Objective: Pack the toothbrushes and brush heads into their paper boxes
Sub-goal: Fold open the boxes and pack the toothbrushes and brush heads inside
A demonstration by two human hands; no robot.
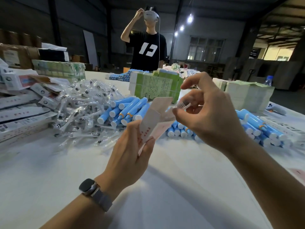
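My left hand (130, 152) grips a white paper box (155, 119) with red print, its top flaps open and tilted to the right. My right hand (208, 113) pinches a wrapped brush head (182, 105) between thumb and fingers, just at the box's open mouth. Blue toothbrush handles (125, 111) lie piled behind the box, and more of these blue handles (257, 128) are heaped at the right. A heap of brush heads in clear wrappers (82, 106) covers the table at the left.
Filled white boxes (21, 113) are stacked at the far left. Bundles of flat green cartons (155, 86) and paper stacks (247, 95) stand behind the piles. A person in a black shirt (148, 47) stands across the white table (181, 187), touching a headset.
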